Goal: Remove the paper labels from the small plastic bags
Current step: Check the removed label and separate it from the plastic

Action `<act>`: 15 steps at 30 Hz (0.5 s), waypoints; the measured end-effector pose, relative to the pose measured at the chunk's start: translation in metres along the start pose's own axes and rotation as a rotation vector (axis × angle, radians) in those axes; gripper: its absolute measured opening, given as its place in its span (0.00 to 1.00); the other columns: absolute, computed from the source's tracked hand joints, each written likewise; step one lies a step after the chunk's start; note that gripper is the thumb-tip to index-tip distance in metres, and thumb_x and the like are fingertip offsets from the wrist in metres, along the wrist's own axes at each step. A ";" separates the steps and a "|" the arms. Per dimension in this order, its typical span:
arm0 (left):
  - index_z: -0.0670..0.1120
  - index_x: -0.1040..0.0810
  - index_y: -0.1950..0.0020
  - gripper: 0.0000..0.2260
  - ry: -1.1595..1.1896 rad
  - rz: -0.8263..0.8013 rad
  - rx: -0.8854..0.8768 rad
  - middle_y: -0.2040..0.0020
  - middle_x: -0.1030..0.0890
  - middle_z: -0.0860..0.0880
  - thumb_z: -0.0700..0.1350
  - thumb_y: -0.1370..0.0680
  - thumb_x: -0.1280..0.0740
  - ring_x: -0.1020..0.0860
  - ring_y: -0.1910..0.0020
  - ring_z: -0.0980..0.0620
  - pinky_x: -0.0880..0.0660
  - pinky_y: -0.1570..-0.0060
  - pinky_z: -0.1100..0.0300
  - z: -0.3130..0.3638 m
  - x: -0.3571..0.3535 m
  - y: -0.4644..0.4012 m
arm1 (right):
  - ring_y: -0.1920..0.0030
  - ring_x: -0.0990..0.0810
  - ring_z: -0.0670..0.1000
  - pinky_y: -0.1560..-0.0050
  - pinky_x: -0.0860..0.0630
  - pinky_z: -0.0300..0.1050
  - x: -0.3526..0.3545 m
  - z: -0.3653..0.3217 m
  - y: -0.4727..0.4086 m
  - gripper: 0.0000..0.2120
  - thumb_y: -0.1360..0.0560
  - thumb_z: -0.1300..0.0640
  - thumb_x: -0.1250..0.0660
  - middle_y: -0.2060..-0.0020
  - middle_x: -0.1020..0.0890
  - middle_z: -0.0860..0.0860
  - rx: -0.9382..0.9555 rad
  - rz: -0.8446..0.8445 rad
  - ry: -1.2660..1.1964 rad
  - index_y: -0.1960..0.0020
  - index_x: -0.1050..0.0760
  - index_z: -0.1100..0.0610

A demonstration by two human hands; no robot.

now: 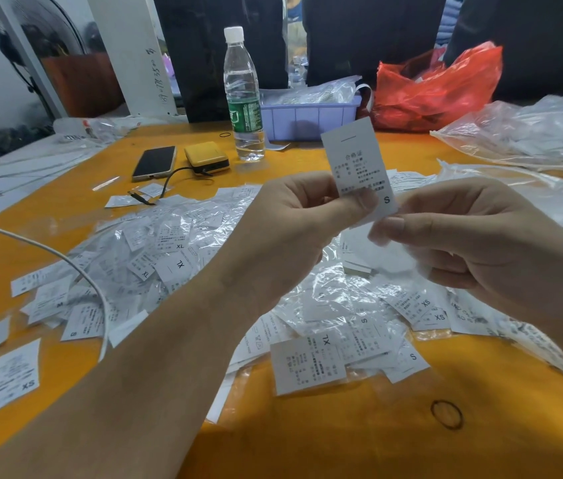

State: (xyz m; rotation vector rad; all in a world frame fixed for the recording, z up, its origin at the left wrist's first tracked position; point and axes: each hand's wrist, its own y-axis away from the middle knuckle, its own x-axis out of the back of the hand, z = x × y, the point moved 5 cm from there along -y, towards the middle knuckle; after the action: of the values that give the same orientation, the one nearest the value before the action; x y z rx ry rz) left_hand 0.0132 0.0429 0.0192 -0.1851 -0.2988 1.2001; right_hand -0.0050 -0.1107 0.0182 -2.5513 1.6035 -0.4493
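A white paper label [356, 160] printed with text and an "S" stands upright above the table, pinched near its lower end by my left hand [294, 229]. My right hand [480, 233] pinches the small clear plastic bag [387, 247] that hangs below the label; thumb and fingers meet just under it. Whether the label's lower end is still inside the bag is hard to tell. Beneath both hands lies a heap of small plastic bags with labels [169, 257], marked XL, XS, S and M.
The orange table [307, 451] carries a water bottle [243, 95], a phone [154, 162], a yellow power bank [207, 157], a lilac basket [307, 115], a red plastic bag [435, 88], clear bags [532, 133] at right, a white cable [48, 250] and a rubber band [446, 414].
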 end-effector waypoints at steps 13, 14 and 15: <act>0.47 0.19 0.62 0.14 0.044 -0.071 0.126 0.73 0.32 0.52 0.42 0.19 0.38 0.39 0.77 0.57 0.41 0.78 0.67 0.000 -0.004 0.000 | 0.77 0.47 0.48 0.78 0.44 0.35 0.005 0.001 0.000 0.11 0.36 0.48 0.29 0.78 0.41 0.51 0.018 0.212 -0.001 0.63 0.17 0.56; 0.48 0.21 0.65 0.16 0.032 -0.083 0.125 0.74 0.32 0.53 0.43 0.18 0.39 0.39 0.77 0.57 0.41 0.78 0.67 0.001 -0.003 0.001 | 0.78 0.47 0.48 0.78 0.44 0.35 0.006 0.001 0.000 0.10 0.36 0.48 0.29 0.78 0.41 0.51 0.025 0.224 -0.004 0.63 0.17 0.55; 0.49 0.22 0.67 0.17 0.017 -0.076 0.123 0.74 0.33 0.53 0.45 0.18 0.39 0.40 0.77 0.57 0.41 0.78 0.67 0.002 -0.002 0.001 | 0.78 0.46 0.47 0.78 0.45 0.35 0.006 0.001 0.000 0.10 0.36 0.49 0.29 0.78 0.41 0.52 0.027 0.231 -0.005 0.63 0.17 0.55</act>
State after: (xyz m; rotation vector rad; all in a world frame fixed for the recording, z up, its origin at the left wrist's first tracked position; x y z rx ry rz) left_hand 0.0115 0.0414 0.0203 -0.0767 -0.2146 1.1374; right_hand -0.0021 -0.1160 0.0190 -2.3074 1.8477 -0.4364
